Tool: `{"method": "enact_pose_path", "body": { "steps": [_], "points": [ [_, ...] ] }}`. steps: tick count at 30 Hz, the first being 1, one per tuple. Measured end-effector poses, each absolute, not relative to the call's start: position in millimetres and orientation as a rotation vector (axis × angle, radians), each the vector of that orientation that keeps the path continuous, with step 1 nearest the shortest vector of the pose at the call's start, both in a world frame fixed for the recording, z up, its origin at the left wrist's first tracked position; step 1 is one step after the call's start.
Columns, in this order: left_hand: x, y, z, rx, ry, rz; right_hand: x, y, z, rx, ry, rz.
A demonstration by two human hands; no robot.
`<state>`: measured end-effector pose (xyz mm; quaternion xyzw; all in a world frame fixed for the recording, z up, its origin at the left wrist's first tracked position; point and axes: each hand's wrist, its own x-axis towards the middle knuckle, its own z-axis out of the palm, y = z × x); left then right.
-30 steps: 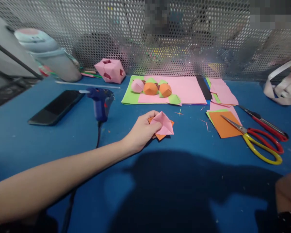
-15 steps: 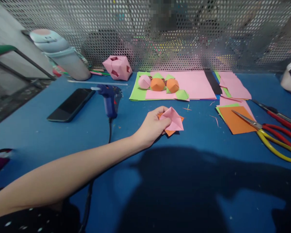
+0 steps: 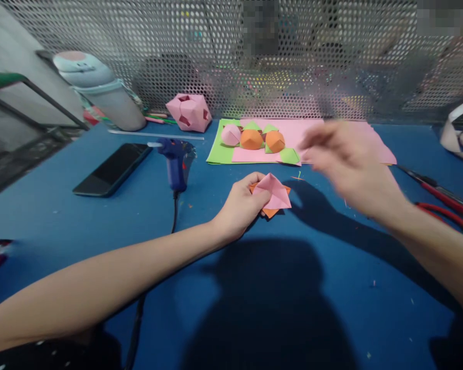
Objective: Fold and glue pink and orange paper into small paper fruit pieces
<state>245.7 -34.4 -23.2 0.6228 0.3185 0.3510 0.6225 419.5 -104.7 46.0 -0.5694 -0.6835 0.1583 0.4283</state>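
My left hand (image 3: pixel 241 205) rests on the blue table (image 3: pixel 254 298), fingers closed on a folded pink and orange paper piece (image 3: pixel 274 192). My right hand (image 3: pixel 347 164) hovers above the table to the right of it, in front of the pink paper sheets (image 3: pixel 304 136). It is smeared by motion; its fingers seem spread and nothing shows in them. Beyond the folded piece lie small folded paper balls, one pink (image 3: pixel 230 134) and two orange (image 3: pixel 251 139), on a green sheet (image 3: pixel 218 151).
A blue glue gun (image 3: pixel 175 159) with its cord stands left of my left hand, a black phone (image 3: pixel 113 168) further left. A pink paper cube (image 3: pixel 189 112) and a pale bottle (image 3: pixel 100 97) sit by the perforated metal wall. Red-handled scissors (image 3: pixel 447 203) lie at the right.
My right hand has swung into view from the lower right and now covers the orange sheet and part of the scissors. My left hand still holds the folded paper in the same spot.
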Motion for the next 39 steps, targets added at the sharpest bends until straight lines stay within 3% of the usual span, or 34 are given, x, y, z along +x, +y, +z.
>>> {"method": "enact_pose_path", "body": {
  "steps": [8,20,30,39],
  "points": [
    [245,-38,-16,1.566,0.798,0.779,404,-89,-22,-1.495,-1.845,0.518],
    [245,-38,-10,1.809,0.768,0.611,418,-89,-17,-1.504,-2.216,0.133],
    [246,-35,-21,1.517,0.846,0.788,415,-91,-24,-1.477,-1.679,0.377],
    [246,-35,-23,1.495,0.795,0.750,416,-92,-25,-1.381,-1.649,0.358]
  ]
}}
